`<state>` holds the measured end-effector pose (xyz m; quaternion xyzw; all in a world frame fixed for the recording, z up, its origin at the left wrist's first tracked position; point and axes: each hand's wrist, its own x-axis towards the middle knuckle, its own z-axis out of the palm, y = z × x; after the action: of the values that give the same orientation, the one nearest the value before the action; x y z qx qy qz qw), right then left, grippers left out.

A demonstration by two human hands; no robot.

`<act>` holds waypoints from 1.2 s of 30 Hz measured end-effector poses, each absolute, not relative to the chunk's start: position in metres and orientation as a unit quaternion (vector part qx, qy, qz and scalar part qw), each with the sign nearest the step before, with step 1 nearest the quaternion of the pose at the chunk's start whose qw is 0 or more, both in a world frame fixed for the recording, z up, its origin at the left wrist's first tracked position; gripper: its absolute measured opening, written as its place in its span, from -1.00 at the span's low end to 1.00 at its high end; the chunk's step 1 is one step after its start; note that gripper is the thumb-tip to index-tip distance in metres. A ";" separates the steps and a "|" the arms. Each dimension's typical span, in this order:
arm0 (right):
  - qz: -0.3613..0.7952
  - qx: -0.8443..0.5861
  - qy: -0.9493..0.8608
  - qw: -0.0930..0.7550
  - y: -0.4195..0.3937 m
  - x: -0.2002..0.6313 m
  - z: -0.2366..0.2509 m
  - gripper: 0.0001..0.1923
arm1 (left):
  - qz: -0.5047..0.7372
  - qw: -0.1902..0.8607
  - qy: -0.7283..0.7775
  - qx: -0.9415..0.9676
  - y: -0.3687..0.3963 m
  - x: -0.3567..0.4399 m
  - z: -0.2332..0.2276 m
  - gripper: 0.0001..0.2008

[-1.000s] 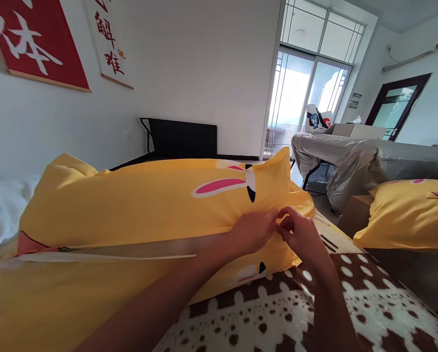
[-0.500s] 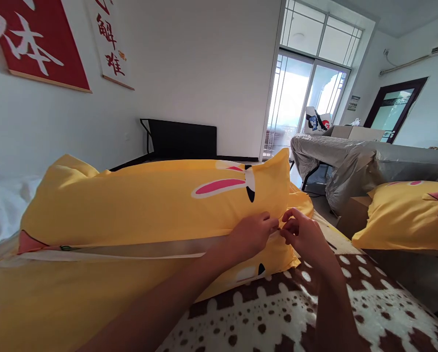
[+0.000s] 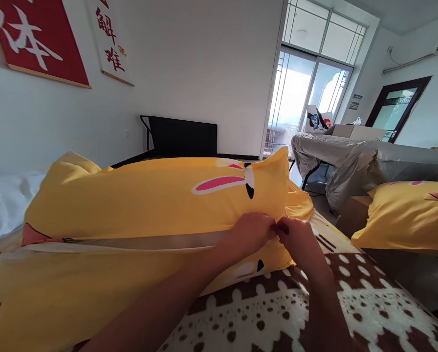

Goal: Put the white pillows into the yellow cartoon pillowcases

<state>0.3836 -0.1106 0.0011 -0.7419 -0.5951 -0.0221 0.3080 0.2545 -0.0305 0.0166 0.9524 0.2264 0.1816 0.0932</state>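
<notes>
A long yellow pillowcase point(image 3: 160, 195) with a rabbit print lies across the bed in front of me. Along its near side runs an open slit, and a pale inner pillow point(image 3: 149, 243) shows through. My left hand point(image 3: 256, 229) pinches the pillowcase edge at the slit's right end. Close against it, my right hand point(image 3: 295, 237) has its fingertips pinched together on the same corner. Both sets of fingertips almost touch, and whatever small part lies between them is hidden.
A brown and white patterned blanket point(image 3: 237, 313) covers the bed beneath. To the right lies another yellow pillow point(image 3: 398, 215) beside a cardboard box point(image 3: 354, 217). Behind stands a plastic-covered table point(image 3: 351, 144) with a carton on it. A black panel point(image 3: 182, 137) leans by the wall.
My right hand has moved slightly left and closed in against my left hand, its fingers now bunched tighter. The pillowcase has barely shifted.
</notes>
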 end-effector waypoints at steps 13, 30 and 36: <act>-0.127 -0.796 -0.554 0.209 -0.119 0.373 0.004 -0.78 | 0.196 0.120 0.281 0.932 -0.033 0.256 0.021 -0.71; -0.046 -0.738 -0.629 0.238 -0.118 0.384 0.007 -0.81 | 0.198 0.177 0.273 0.925 -0.031 0.255 0.022 -0.72; 0.089 -0.673 -0.641 0.357 -0.127 0.405 0.014 -0.78 | 0.257 0.198 0.196 0.925 -0.032 0.245 0.019 -0.87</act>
<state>0.4049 -0.1267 0.0141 -0.6729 -0.6415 0.0889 0.3574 0.2451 -0.0316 0.0189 0.9255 0.1963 0.2566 0.1978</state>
